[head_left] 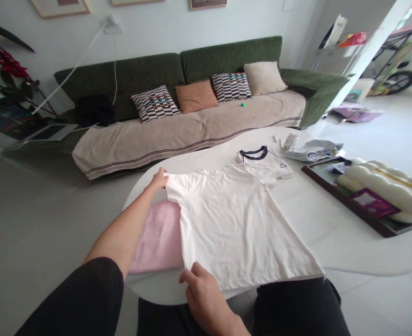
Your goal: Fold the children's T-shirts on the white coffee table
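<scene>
A white T-shirt [234, 219] lies spread flat on a round white table [332, 224], its neck pointing away from me. My left hand [159, 179] reaches out and pinches the tip of the shirt's left sleeve. Close to my body, my right hand [201, 291] grips the shirt's lower left hem corner, fingers closed on the cloth. A pink garment [159, 238] lies under the shirt's left side, beneath my left forearm. A folded white shirt with a navy collar [264, 161] sits just beyond the spread shirt.
A dark tray [335, 186] at the right holds a puffy cream object [384, 184] and a purple card [372, 203]. Crumpled wrapping [313, 150] lies at the table's far edge. A green sofa [199, 70] with cushions stands behind. My dark-trousered knees are at the table's near edge.
</scene>
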The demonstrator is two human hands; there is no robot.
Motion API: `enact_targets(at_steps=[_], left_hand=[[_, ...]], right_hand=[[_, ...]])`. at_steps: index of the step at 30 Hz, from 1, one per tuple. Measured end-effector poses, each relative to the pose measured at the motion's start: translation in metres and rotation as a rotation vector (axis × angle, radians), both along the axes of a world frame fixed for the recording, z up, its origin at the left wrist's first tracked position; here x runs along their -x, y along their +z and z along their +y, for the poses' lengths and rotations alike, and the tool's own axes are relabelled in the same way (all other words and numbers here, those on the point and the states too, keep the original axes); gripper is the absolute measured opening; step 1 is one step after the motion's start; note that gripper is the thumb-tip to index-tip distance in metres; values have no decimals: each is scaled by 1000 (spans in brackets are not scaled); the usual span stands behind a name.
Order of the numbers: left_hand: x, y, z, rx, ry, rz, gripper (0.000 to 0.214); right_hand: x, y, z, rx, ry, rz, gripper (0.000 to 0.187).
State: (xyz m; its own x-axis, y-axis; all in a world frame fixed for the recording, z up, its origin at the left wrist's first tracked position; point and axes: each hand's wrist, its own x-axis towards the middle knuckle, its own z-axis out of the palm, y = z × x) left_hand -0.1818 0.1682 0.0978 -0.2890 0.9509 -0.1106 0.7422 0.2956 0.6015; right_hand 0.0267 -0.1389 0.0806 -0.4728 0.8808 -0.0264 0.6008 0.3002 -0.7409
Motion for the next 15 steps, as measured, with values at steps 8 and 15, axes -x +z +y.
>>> enact_targets(at_steps=[8, 15], left_hand=[[-87, 8, 44, -82, -110, -5, 24], [-170, -40, 46, -92, -159, -41, 21]], right_hand=[[-63, -13, -4, 83, -399, 286, 9], [-65, -47, -16, 46, -451, 237, 19]])
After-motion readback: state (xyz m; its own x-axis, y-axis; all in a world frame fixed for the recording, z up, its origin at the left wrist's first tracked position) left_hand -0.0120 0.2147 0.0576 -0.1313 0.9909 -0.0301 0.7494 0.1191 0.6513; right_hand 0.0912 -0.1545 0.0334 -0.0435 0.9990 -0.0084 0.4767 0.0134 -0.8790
